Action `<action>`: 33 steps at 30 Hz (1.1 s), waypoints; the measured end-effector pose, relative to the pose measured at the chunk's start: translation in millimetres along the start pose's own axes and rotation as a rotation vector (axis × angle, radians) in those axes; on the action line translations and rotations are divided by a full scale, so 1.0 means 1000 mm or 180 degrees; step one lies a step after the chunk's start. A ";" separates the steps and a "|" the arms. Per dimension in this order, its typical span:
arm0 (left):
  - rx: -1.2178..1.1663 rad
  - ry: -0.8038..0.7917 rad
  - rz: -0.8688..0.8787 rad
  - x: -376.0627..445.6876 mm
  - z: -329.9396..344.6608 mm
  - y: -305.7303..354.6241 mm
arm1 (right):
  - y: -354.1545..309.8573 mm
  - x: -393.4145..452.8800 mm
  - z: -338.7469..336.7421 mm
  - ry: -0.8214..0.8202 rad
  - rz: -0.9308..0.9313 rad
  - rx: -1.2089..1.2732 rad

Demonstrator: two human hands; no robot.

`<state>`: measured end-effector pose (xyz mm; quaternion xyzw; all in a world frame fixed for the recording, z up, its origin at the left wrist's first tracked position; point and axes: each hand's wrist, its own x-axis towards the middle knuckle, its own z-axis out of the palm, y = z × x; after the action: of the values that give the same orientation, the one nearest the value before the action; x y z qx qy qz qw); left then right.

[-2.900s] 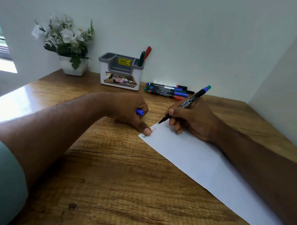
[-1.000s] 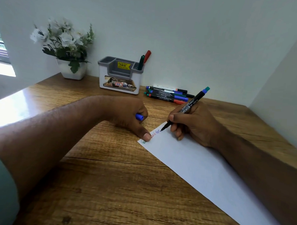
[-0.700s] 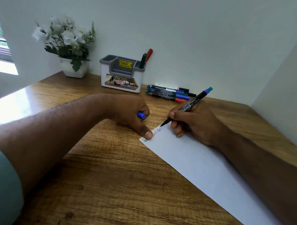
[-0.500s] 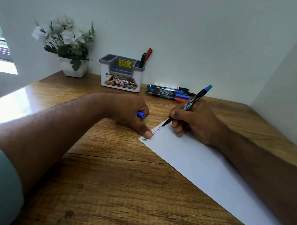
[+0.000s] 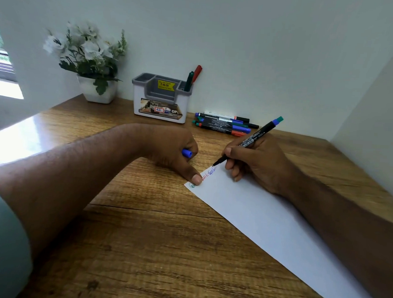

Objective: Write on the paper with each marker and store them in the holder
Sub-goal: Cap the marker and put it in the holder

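A white sheet of paper (image 5: 262,217) lies slanted on the wooden desk, with green, red and blue writing along its top edge. My right hand (image 5: 255,165) grips a black marker (image 5: 250,140) with a blue end, tip at the paper's top edge beside the blue writing. My left hand (image 5: 175,152) is closed around a blue cap (image 5: 187,153), its thumb pinning the paper's corner. The grey-and-white holder (image 5: 161,100) stands at the back with a green and a red marker (image 5: 193,77) upright in its right slot. Several loose markers (image 5: 223,124) lie to its right.
A white pot of white flowers (image 5: 91,63) stands at the back left beside the holder. White walls close the desk at the back and right. A bright window opening is at the far left.
The marker tip has travelled rightward along the paper's top edge, adding blue writing after the red. My left hand has kept still with the cap, thumb on the corner.
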<state>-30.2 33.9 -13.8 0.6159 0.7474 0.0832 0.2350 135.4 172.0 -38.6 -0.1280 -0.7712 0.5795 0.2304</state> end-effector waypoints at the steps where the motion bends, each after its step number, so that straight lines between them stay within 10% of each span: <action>1: 0.0001 -0.0008 0.0003 0.000 0.000 0.000 | 0.000 0.000 0.000 -0.0011 0.0007 -0.0038; 14: -0.0200 0.0174 0.0046 -0.009 -0.001 0.002 | -0.003 0.004 -0.004 0.0205 -0.0071 0.0715; 33: -0.3200 0.1212 0.0708 -0.008 0.009 0.002 | -0.021 0.007 -0.010 0.0314 -0.0556 0.1051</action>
<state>-23.4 25.1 -19.3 0.4771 0.5753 0.5643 0.3507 135.5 177.6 -15.0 -0.0493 -0.6615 0.6690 0.3353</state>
